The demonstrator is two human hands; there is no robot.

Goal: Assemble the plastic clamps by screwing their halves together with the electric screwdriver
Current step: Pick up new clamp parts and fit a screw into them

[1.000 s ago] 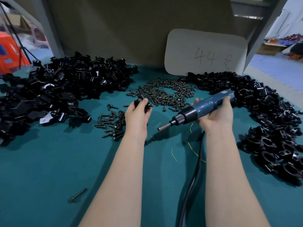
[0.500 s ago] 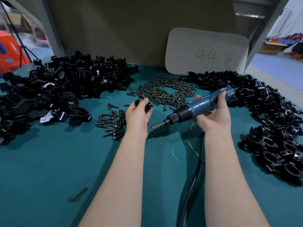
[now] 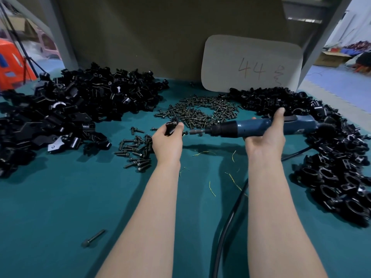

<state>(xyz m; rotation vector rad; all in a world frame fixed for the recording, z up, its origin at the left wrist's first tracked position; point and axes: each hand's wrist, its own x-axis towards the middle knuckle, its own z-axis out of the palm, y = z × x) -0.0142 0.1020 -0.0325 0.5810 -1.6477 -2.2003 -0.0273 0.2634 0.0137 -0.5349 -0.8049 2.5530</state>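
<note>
- Plastic clamp [image 3: 170,128] is gripped in the curled fingers of the left hand [image 3: 167,142], raised above the teal table cover [image 3: 60,217].
- Electric screwdriver [image 3: 251,128] is grasped round its blue body by the right hand [image 3: 265,137] and held level. Its bit [image 3: 195,131] is pointed at the clamp, just beside it; contact cannot be told.
- A broad heap of screws [image 3: 200,113] is seen beyond both hands, and a smaller scatter of screws [image 3: 136,151] just left of the left hand.
- Black clamp halves [image 3: 70,113] are piled well left of the left hand; ring-shaped clamps [image 3: 331,157] are heaped right of the right hand.
- A black cable [image 3: 226,227] is seen between the forearms.
- One lone bolt [image 3: 93,238] is seen left of the left forearm.
</note>
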